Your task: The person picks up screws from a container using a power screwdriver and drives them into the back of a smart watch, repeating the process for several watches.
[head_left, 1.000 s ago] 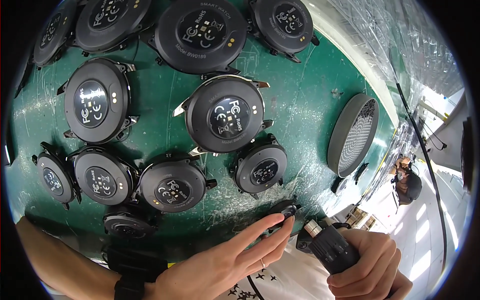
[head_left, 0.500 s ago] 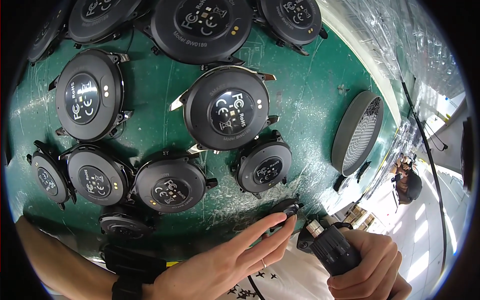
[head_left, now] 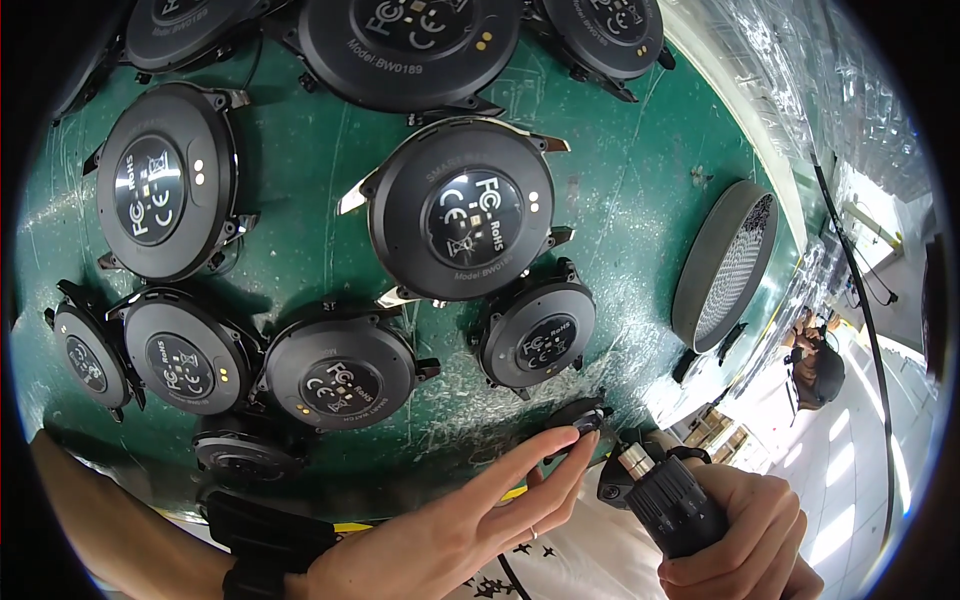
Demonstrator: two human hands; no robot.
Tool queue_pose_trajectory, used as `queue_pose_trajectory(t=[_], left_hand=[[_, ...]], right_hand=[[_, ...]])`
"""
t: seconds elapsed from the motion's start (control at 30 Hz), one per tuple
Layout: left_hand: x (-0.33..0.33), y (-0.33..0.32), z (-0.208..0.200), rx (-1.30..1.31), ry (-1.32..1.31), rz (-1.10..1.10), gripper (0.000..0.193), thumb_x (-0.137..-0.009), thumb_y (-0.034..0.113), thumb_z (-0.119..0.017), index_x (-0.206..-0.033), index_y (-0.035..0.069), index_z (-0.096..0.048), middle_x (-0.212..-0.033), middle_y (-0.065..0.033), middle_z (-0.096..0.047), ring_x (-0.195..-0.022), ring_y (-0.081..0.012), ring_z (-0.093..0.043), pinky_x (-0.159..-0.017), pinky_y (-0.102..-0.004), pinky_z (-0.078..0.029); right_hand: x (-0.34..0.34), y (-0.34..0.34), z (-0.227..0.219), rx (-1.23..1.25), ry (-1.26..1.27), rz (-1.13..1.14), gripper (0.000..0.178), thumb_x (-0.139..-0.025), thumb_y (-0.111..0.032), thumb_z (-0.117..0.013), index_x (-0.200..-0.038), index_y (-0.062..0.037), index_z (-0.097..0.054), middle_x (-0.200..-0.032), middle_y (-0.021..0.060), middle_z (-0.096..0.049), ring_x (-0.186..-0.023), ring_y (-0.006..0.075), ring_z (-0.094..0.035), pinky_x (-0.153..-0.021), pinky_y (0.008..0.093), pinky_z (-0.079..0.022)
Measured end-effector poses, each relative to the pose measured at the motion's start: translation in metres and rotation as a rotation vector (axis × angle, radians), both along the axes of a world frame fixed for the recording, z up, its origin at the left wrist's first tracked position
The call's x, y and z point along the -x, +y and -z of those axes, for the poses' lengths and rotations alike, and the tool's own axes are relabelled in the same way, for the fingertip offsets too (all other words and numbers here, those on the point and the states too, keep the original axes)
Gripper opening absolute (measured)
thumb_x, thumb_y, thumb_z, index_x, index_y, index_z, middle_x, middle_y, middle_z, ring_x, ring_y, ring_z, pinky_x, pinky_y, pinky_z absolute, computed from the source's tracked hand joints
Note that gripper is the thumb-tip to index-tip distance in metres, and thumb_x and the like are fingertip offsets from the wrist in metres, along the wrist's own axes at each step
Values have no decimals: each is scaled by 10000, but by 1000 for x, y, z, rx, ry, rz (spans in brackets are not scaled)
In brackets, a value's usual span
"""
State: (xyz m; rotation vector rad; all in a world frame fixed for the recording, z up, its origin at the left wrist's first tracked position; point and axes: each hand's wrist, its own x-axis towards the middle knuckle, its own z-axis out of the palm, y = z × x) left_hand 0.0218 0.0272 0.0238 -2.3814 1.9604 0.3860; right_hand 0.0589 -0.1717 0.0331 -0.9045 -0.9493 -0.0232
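Watches (head_left: 461,212) with white-lettered backs

Top watch cases (head_left: 412,65) cropped further, round tray (head_left: 712,245) farther right in view, yellow sliver (head_left: 514,493) plainer between left fingers (head_left: 522,461)

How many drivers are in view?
1: the driver, in the right hand. The dark part beside its tip is too obscured to tell; others may be hidden.
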Motion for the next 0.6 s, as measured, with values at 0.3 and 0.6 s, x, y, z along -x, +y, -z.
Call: queue_pose_trajectory(t=[0.3,0.6], left_hand=[[2,6,-2,-69,-149,-43,773,-934,478,-490,-1608,302,-154,-1688,45,-121,-1557,-202,-119,-1303,-505,-65],[14,-2,0,-76,-37,-109,731,-937,470,-505,-1586,289,-221,-1673,45,-161,-1551,-189,-130,-1306,-489,-71]], right_hand=[[1,6,1,22,40,52,114,-889,-48,-622,-820,-93,-544,-549,-14,-508,-432,107,-524,-394,254,-433],[7,10,9,74,21,132,80,-945,-119,-572,-866,-115,-564,-574,-27,-537,-446,86,-529,-410,235,-431]])
